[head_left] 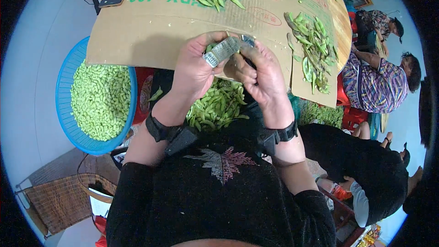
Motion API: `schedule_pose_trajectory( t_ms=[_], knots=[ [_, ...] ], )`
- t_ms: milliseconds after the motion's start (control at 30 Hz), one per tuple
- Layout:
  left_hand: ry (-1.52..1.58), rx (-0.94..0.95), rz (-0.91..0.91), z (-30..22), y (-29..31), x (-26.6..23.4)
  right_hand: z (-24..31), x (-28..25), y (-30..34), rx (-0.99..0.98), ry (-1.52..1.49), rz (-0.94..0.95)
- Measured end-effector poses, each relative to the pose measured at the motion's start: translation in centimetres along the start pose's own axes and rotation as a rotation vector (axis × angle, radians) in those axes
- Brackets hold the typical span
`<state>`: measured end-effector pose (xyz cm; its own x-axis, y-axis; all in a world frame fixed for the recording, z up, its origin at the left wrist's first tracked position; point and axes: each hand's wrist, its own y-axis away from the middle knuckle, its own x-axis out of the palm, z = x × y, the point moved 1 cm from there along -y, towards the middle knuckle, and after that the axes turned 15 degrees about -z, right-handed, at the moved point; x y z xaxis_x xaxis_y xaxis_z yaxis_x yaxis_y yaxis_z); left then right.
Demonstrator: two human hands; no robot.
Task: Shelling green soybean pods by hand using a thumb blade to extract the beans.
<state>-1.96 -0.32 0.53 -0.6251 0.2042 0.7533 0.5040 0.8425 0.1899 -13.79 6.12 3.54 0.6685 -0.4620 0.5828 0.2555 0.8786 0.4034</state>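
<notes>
**Mid-shelling, tape on the fingers**

Both hands up together at chest height, just below the edge of the cardboard sheet [151, 27]. Left hand [194, 66] curled shut, thumb and fingers pinched on a strip of clear shiny tape [222, 50] or wrap. Right hand [260, 75] closed too, fingertips meeting the other end of that strip, so it sits bridged between the two hands. Hard to tell whether a pod is tucked in there as well; a bit of green peeks out behind the left thumb, nothing more certain.

Looks like a pause in shelling to fix a finger wrap, judging by the grip. Next move probably calls for a steady pull with one hand while the other holds the end down tight.

Directly under the wrists, a heap of unshelled pods [217, 107] in the lap. Off to the left, a blue basket [64, 105] full of shelled beans [100, 98]. Up on the cardboard surface, two scatters of empty pods [313, 48], one far top, one right. Other people seated off to the right.
</notes>
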Motion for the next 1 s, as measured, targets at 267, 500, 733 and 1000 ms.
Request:
schedule_pose_trajectory(
  t_ms=[267,500,733,1000],
  knots=[
    [-0.015,0.081,-0.075,0.1,-0.5,-0.1,0.6,-0.1,2.0,-0.126,0.507,-0.006],
    [-0.185,0.280,-0.132,0.7,0.5,0.9,0.2,-0.4,2.2,-0.102,0.490,-0.041],
    [-0.051,-0.020,-0.050,0.2,0.5,0.5,-0.4,-1.6,1.7,0.162,0.020,0.004],
    [-0.094,0.064,-0.048,0.7,0.5,1.6,0.1,-0.4,0.8,-0.542,0.701,-0.263]
  ],
)
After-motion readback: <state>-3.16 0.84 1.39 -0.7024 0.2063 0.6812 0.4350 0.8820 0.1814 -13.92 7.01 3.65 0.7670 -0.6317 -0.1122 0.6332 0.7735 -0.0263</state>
